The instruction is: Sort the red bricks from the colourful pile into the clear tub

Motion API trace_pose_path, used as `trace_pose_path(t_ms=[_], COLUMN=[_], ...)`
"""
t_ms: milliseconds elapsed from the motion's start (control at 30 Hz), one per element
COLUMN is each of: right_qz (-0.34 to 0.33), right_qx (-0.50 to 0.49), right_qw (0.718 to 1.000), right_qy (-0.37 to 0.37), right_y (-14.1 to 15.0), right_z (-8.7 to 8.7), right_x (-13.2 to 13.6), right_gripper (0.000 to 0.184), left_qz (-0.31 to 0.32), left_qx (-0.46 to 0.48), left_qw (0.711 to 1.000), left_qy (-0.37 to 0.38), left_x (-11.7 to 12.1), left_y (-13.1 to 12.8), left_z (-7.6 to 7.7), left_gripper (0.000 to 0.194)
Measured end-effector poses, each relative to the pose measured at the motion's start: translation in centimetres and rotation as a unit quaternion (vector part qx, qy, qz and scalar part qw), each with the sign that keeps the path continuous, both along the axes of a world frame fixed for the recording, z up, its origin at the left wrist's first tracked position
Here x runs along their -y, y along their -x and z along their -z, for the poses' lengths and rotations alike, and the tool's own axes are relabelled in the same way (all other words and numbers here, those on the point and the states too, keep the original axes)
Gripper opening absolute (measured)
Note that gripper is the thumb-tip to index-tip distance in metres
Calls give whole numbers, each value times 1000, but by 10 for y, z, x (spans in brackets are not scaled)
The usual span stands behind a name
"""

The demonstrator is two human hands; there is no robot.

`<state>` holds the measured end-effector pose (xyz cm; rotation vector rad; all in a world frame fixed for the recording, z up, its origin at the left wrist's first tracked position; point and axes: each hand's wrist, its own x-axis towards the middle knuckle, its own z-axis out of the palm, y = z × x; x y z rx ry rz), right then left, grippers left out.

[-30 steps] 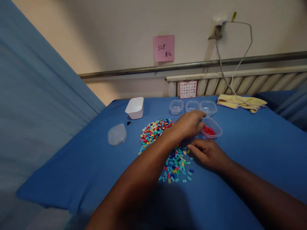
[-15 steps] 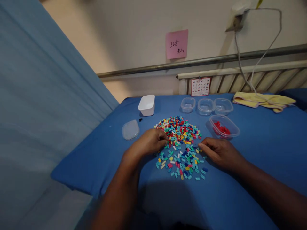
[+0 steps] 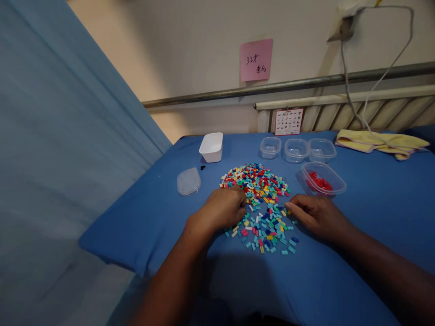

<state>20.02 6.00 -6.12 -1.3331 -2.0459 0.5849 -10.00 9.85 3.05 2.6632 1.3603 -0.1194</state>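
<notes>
A heap of small toy building bricks [image 3: 260, 181] in many colours lies on the blue cover, with looser bricks [image 3: 268, 228] spread in front of it. My left hand [image 3: 226, 206] is over the left side of the bricks, fingers curled downward. Its fingertips are hidden, so what it holds cannot be made out. At the right edge of the bricks, my right hand [image 3: 314, 215] rests with thumb and forefinger pinched together. Anything between them is too small to name. Just behind this hand, a clear plastic tub [image 3: 336, 183] contains red bricks [image 3: 319, 181].
Along the back stand a white tub [image 3: 212, 151] and three clear tubs [image 3: 271, 147]. A clear lid [image 3: 188, 182] lies at left beside small black pieces [image 3: 203, 167]. A yellow cloth [image 3: 377, 141] is at back right, under a hanging cable [image 3: 365, 106]. A blue curtain [image 3: 68, 136] hangs at left.
My left hand has shifted right and slightly nearer to me, from the heap's left edge toward the loose bricks. My right hand stays in nearly the same place; the view has turned slightly.
</notes>
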Motion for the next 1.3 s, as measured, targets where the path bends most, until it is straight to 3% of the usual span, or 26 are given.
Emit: trace_pose_path(t_ms=[133, 333, 733, 1000, 1300], right_qz=[-3, 2, -3, -3, -7], right_qx=[-5, -5, -8, 4, -2], right_qw=[1000, 1000, 1000, 1000, 1000], right_qy=[-1, 2, 5, 3, 4], right_y=[0, 1, 1, 1, 2], right_z=[0, -2, -1, -1, -2], right_x=[-1, -1, -2, -3, -2], right_gripper=[44, 44, 42, 43, 43], left_qz=[24, -9, -8, 7, 11], left_qx=[-6, 14, 141, 9, -34], left_qw=[999, 999, 986, 1000, 999], left_qy=[-27, -30, 90, -17, -23], left_x=[0, -3, -8, -7, -1], left_y=[-2, -3, 1, -12, -15], left_z=[-1, -6, -2, 12, 1], left_gripper=[18, 25, 22, 22, 21])
